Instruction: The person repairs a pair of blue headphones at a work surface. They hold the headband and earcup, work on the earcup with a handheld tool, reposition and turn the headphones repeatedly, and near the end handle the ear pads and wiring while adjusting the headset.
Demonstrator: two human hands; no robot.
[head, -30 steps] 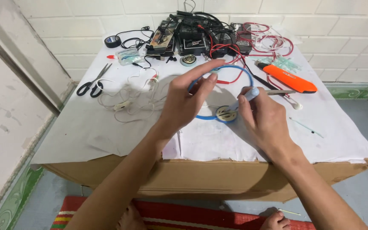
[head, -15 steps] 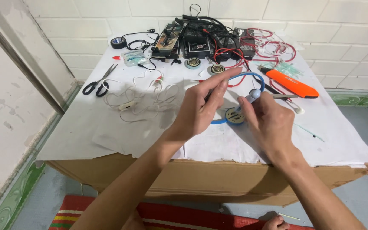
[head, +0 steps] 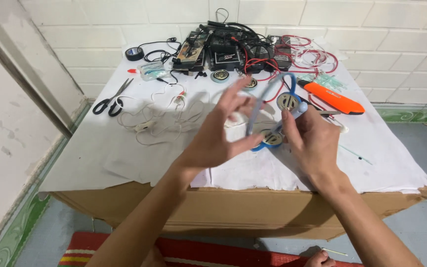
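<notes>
I hold a blue headset frame (head: 267,94) with two round metal speaker discs (head: 286,101) above the white-covered table (head: 100,153). My right hand (head: 312,141) grips its lower end by one earpiece. My left hand (head: 218,133) pinches the other side of the blue band, with its fingers spread upward. The headset is lifted off the cloth and turned on edge.
Black-handled scissors (head: 112,99) lie at the left, white earphone wires (head: 164,116) in the middle. An orange tool (head: 334,98) lies at the right. Black circuit boards with red wires (head: 245,52) and a roll of black tape (head: 134,53) sit along the tiled wall.
The headset has been lifted off the table and turned upright between my hands. My left hand's fingers have spread wider.
</notes>
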